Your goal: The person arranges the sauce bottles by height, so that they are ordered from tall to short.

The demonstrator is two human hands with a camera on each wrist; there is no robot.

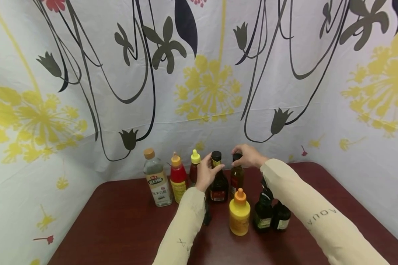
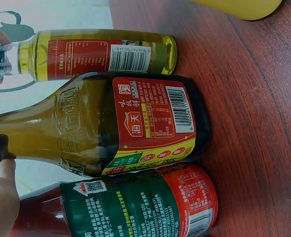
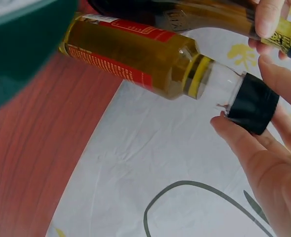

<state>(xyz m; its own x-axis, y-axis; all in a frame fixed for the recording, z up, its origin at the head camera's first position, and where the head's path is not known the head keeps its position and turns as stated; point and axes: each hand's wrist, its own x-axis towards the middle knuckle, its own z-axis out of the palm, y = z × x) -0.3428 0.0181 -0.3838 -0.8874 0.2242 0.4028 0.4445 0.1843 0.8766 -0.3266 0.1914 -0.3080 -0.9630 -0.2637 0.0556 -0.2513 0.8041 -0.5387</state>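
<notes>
My left hand [image 1: 206, 172] grips the neck of a dark soy sauce bottle [image 1: 219, 187], which stands upright near the table's back edge; its red and yellow label [image 2: 155, 111] faces the left wrist camera. Just to its right is a slimmer oil bottle [image 1: 237, 179] with yellow-golden contents and a red label. The fingertips of my right hand [image 1: 248, 155] pinch this bottle's black cap [image 3: 254, 103] from above. In the right wrist view a clear neck [image 3: 223, 84] shows below the cap. Both bottles stand close side by side.
Left of the hands stand a white vinegar bottle [image 1: 157, 182], a red orange-capped squeeze bottle [image 1: 178, 178] and a yellow-capped sauce bottle [image 1: 195, 162]. In front are a yellow squeeze bottle [image 1: 240, 215] and two dark bottles [image 1: 263, 215]. A floral cloth [image 1: 205, 127] hangs behind the table [image 1: 126, 221].
</notes>
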